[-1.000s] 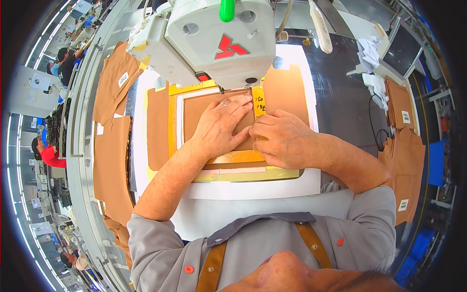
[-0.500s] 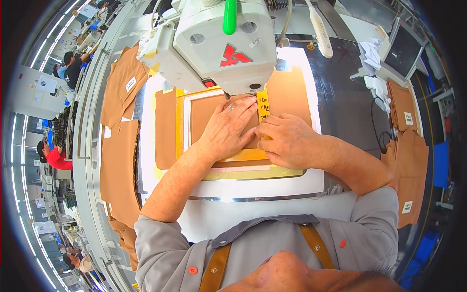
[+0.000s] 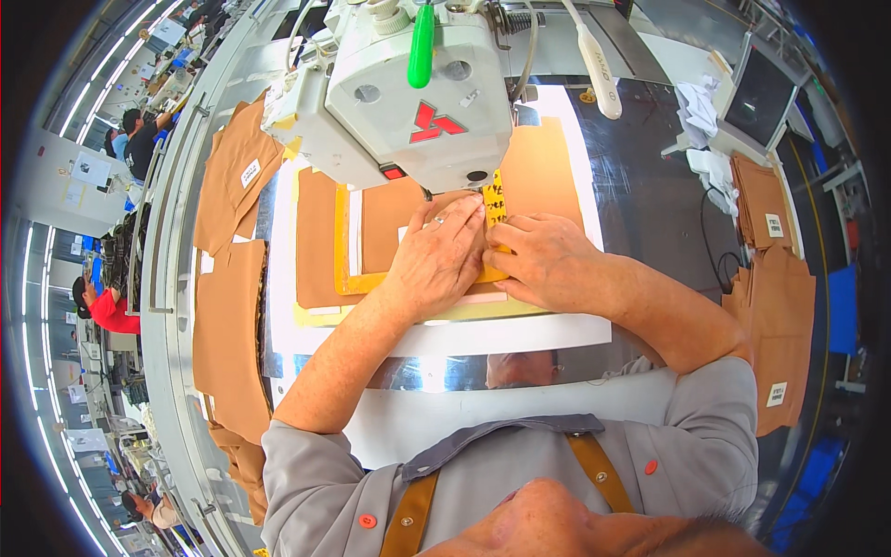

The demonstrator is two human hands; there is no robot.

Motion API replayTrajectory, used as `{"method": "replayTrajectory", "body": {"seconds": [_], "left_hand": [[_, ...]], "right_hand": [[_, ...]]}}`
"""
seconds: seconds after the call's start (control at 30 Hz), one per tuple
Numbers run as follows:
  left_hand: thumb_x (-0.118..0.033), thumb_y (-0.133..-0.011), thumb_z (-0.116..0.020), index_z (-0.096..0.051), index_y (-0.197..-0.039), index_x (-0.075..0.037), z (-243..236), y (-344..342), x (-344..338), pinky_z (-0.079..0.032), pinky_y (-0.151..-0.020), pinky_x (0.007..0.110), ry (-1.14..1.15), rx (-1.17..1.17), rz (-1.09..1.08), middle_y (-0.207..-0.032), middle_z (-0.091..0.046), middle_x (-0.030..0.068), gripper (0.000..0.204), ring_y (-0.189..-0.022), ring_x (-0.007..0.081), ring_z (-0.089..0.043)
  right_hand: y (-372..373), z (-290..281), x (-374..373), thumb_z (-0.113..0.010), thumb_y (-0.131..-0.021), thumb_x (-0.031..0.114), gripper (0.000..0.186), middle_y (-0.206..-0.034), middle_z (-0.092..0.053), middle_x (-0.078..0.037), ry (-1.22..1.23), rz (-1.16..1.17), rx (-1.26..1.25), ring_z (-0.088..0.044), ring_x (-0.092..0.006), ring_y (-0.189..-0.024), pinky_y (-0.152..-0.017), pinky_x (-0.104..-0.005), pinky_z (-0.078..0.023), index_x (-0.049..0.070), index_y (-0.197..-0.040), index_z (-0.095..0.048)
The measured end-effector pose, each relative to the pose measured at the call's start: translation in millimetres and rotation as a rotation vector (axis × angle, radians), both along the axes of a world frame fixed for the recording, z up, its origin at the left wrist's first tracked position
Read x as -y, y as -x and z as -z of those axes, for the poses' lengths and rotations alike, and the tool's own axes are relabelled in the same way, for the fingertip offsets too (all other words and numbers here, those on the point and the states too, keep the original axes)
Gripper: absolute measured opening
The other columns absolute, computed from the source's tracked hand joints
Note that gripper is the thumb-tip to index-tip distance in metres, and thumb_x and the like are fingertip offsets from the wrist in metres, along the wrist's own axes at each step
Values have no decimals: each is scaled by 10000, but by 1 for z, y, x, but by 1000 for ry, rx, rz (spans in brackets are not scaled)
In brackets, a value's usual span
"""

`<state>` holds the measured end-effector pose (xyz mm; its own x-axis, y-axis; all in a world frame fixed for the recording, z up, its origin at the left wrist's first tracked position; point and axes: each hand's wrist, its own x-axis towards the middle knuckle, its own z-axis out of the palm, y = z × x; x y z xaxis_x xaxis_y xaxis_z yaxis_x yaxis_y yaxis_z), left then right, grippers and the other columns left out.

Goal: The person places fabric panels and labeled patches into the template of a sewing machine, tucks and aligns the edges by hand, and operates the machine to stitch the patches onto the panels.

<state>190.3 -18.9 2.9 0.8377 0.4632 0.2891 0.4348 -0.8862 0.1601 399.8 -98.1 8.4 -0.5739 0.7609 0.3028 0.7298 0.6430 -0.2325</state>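
A yellow frame (image 3: 345, 243) lies around a brown fabric panel (image 3: 380, 223), under the white head of a sewing machine (image 3: 422, 121). My left hand (image 3: 441, 246) rests flat on the panel, fingers stretched toward the machine's needle area, and covers part of it. At the frame's right side, my right hand (image 3: 543, 260) has its fingers curled round the yellow edge next to a strip with handwriting (image 3: 496, 200). Its fingertips are partly hidden. Beneath the frame, a larger brown piece (image 3: 548, 167) lies on a white sheet (image 3: 557, 334).
Stacks of brown cut fabric lie on the left (image 3: 230, 334) and right (image 3: 770, 325). A green handle (image 3: 420, 46) hangs on the machine, and a white handheld device (image 3: 599, 74) dangles behind. A monitor (image 3: 761, 97) stands far right. Other people work at far left.
The white sheet and yellow frame have slid away from me, showing more shiny metal plate in front. White strips inside the frame no longer show as before. Both hands stay on the work.
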Motion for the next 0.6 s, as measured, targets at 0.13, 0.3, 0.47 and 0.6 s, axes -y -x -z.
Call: {"method": "replayTrajectory", "body": {"seconds": [0.13, 0.3, 0.47, 0.6], "left_hand": [[-122, -887, -646, -601, -1333, -13, 6, 5, 2, -350, -1133, 531, 15, 52, -2, -1365, -596, 116, 461, -1267, 269, -575], [-134, -863, -656, -604, -1325, -60, 5, 7, -1, -336, -1134, 517, 114, 20, 8, -1362, -601, 88, 471, -1263, 263, -565], [-171, -849, -678, -597, -1332, -56, 8, 5, 0, -327, -1139, 517, 82, 81, -8, -1367, -597, 98, 503, -1259, 266, -568], [-185, -861, -678, -584, -1349, -52, 4, 1, 2, -324, -1147, 512, 82, 22, -112, -1377, -597, 133, 515, -1291, 282, -557]], "right_hand": [[-4, 4, -5, -746, -847, 263, 269, -1078, -613, -75, -65, 8, -9, -625, -239, -1040, -923, -361, -511, 76, -1035, -699], [-7, 6, -7, -747, -858, 281, 317, -1101, -622, -85, -25, 59, -22, -624, -257, -1084, -988, -392, -491, 66, -1084, -687], [-11, 5, -12, -753, -871, 306, 428, -1153, -660, -99, -81, 116, -17, -589, -274, -1192, -1104, -461, -423, 27, -1182, -663], [-15, 9, -17, -739, -891, 332, 461, -1192, -669, -94, -75, 142, -20, -567, -266, -1223, -1116, -454, -406, 23, -1223, -659]]}}
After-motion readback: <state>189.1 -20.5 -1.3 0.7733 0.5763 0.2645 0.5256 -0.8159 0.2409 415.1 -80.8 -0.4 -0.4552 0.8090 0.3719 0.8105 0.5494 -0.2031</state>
